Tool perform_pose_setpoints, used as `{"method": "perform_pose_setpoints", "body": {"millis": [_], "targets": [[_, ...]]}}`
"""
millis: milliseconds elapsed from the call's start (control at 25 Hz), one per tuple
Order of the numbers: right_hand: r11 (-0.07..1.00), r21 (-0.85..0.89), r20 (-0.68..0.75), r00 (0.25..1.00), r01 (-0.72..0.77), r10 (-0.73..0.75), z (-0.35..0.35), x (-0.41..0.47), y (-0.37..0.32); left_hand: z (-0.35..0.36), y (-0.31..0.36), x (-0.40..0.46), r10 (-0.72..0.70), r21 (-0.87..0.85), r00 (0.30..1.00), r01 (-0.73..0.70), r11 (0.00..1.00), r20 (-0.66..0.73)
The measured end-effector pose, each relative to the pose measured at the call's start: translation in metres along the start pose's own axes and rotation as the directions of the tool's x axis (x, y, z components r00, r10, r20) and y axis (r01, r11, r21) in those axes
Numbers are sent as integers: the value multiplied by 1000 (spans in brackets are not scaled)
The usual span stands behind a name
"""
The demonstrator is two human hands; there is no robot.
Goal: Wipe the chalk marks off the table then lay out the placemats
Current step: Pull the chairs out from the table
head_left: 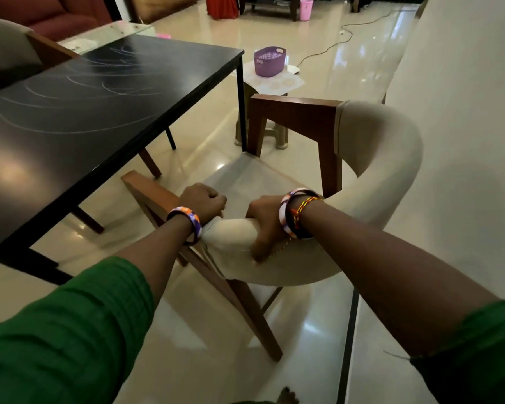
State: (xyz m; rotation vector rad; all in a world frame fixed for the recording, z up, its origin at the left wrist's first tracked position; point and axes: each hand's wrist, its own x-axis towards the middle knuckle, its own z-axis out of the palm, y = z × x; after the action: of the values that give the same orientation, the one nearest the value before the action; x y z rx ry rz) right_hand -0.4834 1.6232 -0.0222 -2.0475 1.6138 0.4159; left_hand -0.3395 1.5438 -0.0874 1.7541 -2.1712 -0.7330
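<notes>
Table (70, 118) chalk-marked, left part cut off — both hands' fingers (207, 199) clamped on chair back (236, 234).

Black table (105, 118), white chalk arcs (79, 126); cream chair (362, 205); basket (269, 61) seemingly lilac.

The worktop (105, 91) stands to the left, chalk marks (79, 91) across its top. A chair (362, 176) sits right of it, at its near corner. Beyond the chair a stool (263, 132) carries a basket (269, 61) on placemats (277, 83).
</notes>
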Motion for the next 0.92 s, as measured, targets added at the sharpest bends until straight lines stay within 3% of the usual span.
{"method": "perform_pose_setpoints", "body": {"millis": [80,200,320,400,680,920], "targets": [[1000,25,-62,998,-4,5,3,-4,0,-4,-1,-7,1,22,994,-3,1000,105],[998,-49,-249,968,-37,24,17,-20,-10,-4,0,-30,37,-43,996,-34,999,84],[944,-290,-507,862,-157,-12,50,-33,-26,-2,0,-54,95,-59,995,-92,994,33],[926,-328,-605,794,-186,-55,72,-39,-35,-1,-7,-68,111,-67,994,-110,992,12],[898,-433,-718,629,-70,-297,100,-39,-39,5,-37,-94,205,-112,979,-204,973,3],[893,-449,-725,597,-33,-343,94,-29,-21,10,-32,-82,226,-103,973,-230,968,-53]]}}
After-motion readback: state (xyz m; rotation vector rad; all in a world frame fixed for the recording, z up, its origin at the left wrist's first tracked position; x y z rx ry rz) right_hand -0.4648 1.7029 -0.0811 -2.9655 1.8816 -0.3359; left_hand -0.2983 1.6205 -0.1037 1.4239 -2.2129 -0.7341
